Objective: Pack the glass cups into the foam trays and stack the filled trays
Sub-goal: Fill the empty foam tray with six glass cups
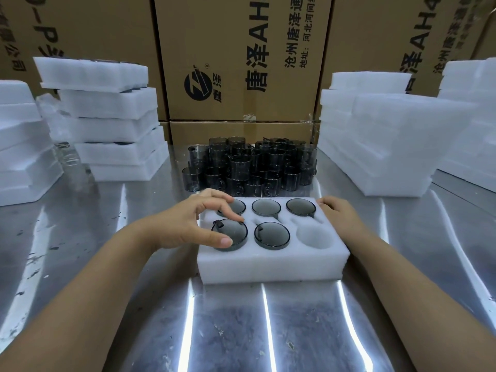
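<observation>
roughly back to front: printed cardboard cartons (241,57) wall off the far side. below them runs a shiny metal surface (241,318), scuffed, with streaks of light on it. on the right stands a tall foam stack (389,151), white and leaning slightly. on the left is a pile of stacked trays (115,124), skewed from layer to layer, with dark shapes showing at some edges. another white pile (18,146) sits at the far left margin.

centre rear, just before the cartons, a tight cluster of loose cups (249,165) of smoky grey glass, upright, some standing on others.

nearer, a six-pocket foam tray (271,267) lies flat on the surface. five pockets hold cups and the near-right empty pocket (314,237) shows bare foam.

left hand (198,224) reaches over the tray's left end. thumb and forefinger span the rim of the near-left cup (236,236) and grip it. that cup sits in its pocket, its rim slightly above the foam. right hand (338,210) grasps the tray's far-right corner, fingers bent over the edge.

near-middle cup (272,235) is seated. the three far-row cups (266,207) sit flush, the left one partly hidden under the fingers.
</observation>
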